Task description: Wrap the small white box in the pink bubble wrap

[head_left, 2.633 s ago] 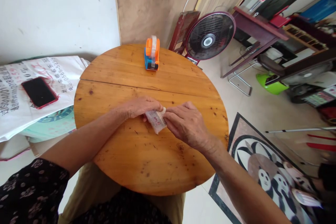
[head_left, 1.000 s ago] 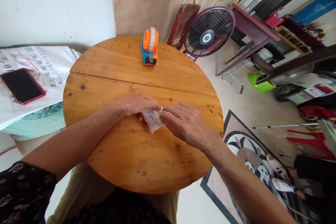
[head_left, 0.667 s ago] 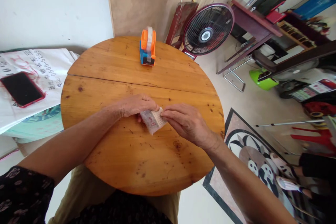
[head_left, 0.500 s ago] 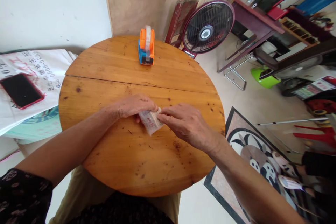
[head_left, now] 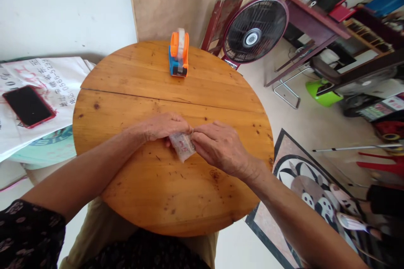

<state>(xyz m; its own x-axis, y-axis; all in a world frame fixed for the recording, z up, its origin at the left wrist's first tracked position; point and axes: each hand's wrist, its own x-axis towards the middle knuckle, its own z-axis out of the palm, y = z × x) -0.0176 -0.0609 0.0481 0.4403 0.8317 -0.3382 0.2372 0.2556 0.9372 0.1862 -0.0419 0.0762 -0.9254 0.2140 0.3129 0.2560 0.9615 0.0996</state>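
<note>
A small translucent plastic packet (head_left: pixel 183 148) with reddish print is held just above the middle of the round wooden table (head_left: pixel 151 201). My left hand (head_left: pixel 166 126) is closed on its upper left edge, thumb on top and a fingertip showing beneath. At the packet's upper right corner, my right hand (head_left: pixel 217 141) pinches with thumb and fingers pressed together. The two hands nearly meet there. What lies inside the packet I cannot make out. Farther back on the table stands an orange and blue tape dispenser (head_left: pixel 179 54) with a roll of clear tape, touched by neither hand.
To the left, a phone (head_left: pixel 29 106) in a red case lies on a white printed sack (head_left: pixel 67 77). A floor fan (head_left: pixel 251 37) stands behind the table at the right. Beyond are a dark red desk (head_left: pixel 315 19), a green bin (head_left: pixel 325 93) and a panda-patterned mat (head_left: pixel 293 189).
My right hand's fingers have drawn in tighter at the packet's upper corner, covering more of it. The left hand keeps its hold. The whole view has shifted slightly.
</note>
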